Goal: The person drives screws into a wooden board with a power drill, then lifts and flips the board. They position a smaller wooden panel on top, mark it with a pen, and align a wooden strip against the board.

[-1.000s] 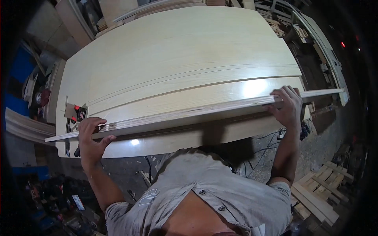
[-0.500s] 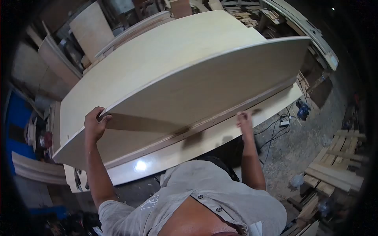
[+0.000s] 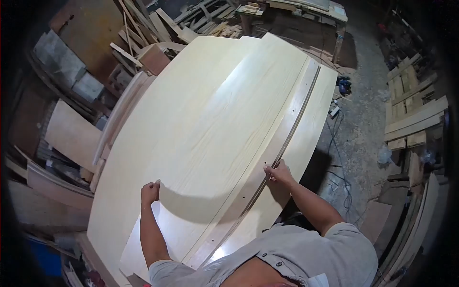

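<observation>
A pale wooden panel lies over a larger pale board, its long side running along a narrow wooden strip dotted with small dark holes. A dark gap follows the strip's right side. My left hand is closed at the panel's left edge, thumb up; the fingers' undersides are hidden. My right hand is closed at the strip's gap side, thumb on the strip close to a hole. Its other fingers curl at the gap and partly hide one another.
Curved wooden pieces lean along the left, and scrap wood is piled at the back. A workbench stands beyond the board. A blue power tool and cables lie on the floor at right, near stacked planks.
The panel, tilted up on edge with its underside showing, has come down flatter. My right hand has moved from above the board to the strip. The view has turned.
</observation>
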Demonstrator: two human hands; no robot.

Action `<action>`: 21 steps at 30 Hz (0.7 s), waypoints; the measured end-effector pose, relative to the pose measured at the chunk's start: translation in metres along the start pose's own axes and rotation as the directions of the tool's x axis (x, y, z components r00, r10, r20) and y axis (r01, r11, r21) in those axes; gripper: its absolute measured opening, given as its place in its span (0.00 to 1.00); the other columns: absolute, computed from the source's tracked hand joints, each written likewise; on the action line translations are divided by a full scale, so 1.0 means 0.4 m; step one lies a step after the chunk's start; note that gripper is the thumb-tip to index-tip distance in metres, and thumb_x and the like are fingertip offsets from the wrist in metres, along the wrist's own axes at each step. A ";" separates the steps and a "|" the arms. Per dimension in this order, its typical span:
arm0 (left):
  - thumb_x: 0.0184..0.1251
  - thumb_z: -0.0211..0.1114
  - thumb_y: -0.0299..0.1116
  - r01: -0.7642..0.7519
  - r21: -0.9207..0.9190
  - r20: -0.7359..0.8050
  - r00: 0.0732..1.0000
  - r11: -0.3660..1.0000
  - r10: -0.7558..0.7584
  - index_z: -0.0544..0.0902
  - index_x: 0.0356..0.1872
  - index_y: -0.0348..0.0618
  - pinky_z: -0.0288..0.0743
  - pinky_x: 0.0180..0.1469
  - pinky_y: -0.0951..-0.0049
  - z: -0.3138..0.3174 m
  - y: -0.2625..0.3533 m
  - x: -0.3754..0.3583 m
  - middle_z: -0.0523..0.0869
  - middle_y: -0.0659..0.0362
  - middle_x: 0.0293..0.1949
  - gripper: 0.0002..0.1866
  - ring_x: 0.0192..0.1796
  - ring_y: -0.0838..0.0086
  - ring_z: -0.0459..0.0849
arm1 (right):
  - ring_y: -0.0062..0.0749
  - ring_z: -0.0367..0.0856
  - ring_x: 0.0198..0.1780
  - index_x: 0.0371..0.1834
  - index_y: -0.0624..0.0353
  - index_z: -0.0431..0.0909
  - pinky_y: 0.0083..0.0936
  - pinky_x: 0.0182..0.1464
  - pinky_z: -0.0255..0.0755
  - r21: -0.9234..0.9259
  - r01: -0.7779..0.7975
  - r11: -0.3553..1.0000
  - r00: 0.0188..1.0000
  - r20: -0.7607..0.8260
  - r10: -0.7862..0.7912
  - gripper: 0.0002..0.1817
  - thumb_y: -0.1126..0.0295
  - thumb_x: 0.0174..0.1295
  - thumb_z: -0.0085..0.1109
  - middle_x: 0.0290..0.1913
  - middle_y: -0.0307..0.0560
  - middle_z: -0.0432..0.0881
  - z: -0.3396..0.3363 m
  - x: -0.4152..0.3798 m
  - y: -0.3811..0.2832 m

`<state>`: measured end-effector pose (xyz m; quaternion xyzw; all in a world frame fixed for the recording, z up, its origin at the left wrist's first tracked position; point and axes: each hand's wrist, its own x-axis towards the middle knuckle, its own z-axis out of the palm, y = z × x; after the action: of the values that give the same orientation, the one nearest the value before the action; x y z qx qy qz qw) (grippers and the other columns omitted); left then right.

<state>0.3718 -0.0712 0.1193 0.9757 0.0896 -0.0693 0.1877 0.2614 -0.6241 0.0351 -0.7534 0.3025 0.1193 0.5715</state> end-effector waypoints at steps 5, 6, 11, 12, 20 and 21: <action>0.69 0.58 0.55 0.096 -0.093 0.107 0.991 0.991 -0.086 0.86 0.33 0.36 0.78 0.40 0.60 0.074 -0.079 0.084 0.87 0.45 0.29 0.27 0.34 0.56 0.87 | 0.27 0.79 0.24 0.48 0.65 0.67 0.24 0.23 0.74 0.067 -0.096 0.993 0.993 -0.057 0.100 0.32 0.51 0.55 0.71 0.30 0.47 0.80 0.068 0.006 -0.027; 0.70 0.57 0.56 0.104 -0.146 0.107 0.990 0.984 -0.089 0.86 0.32 0.36 0.78 0.40 0.60 0.086 -0.087 0.087 0.87 0.45 0.29 0.28 0.34 0.57 0.87 | 0.27 0.79 0.24 0.48 0.65 0.67 0.24 0.23 0.74 0.043 -0.096 0.994 0.994 -0.055 0.099 0.32 0.51 0.55 0.71 0.30 0.47 0.80 0.073 0.015 -0.022; 0.67 0.65 0.43 -0.164 -0.074 -0.365 0.923 0.984 0.126 0.86 0.41 0.42 0.77 0.45 0.59 0.062 -0.176 0.104 0.85 0.48 0.37 0.14 0.41 0.57 0.85 | 0.27 0.80 0.30 0.50 0.56 0.69 0.27 0.31 0.77 0.361 -0.176 0.916 0.981 0.146 0.131 0.24 0.56 0.59 0.69 0.35 0.41 0.78 0.120 0.029 -0.006; 0.67 0.66 0.40 -0.127 -0.110 -0.421 0.904 0.986 0.069 0.86 0.42 0.43 0.76 0.46 0.60 -0.017 -0.161 0.085 0.85 0.49 0.38 0.12 0.42 0.57 0.84 | 0.27 0.80 0.30 0.50 0.56 0.69 0.27 0.31 0.77 0.323 -0.183 0.929 0.976 0.173 0.132 0.24 0.56 0.59 0.69 0.35 0.41 0.78 0.124 0.031 -0.010; 0.70 0.63 0.37 0.169 -0.447 -0.145 0.955 0.878 -0.258 0.83 0.42 0.37 0.75 0.45 0.70 -0.244 -0.210 -0.378 0.87 0.56 0.36 0.12 0.39 0.73 0.82 | 0.21 0.69 0.20 0.48 0.52 0.73 0.28 0.37 0.80 0.501 -0.385 0.775 0.892 0.418 0.173 0.16 0.54 0.67 0.60 0.33 0.40 0.78 0.133 0.072 -0.086; 0.70 0.62 0.37 0.192 -0.471 -0.113 0.955 0.861 -0.275 0.83 0.41 0.38 0.76 0.43 0.71 -0.215 -0.231 -0.469 0.87 0.57 0.34 0.12 0.38 0.74 0.82 | 0.26 0.75 0.29 0.53 0.51 0.71 0.36 0.45 0.80 0.463 -0.366 0.807 0.917 0.327 0.228 0.21 0.52 0.64 0.62 0.44 0.46 0.78 0.140 0.082 -0.099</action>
<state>0.1791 0.0179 0.1973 0.8885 0.2373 0.0180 0.3923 0.3199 -0.5760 0.0313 -0.4937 0.3620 0.2188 0.7599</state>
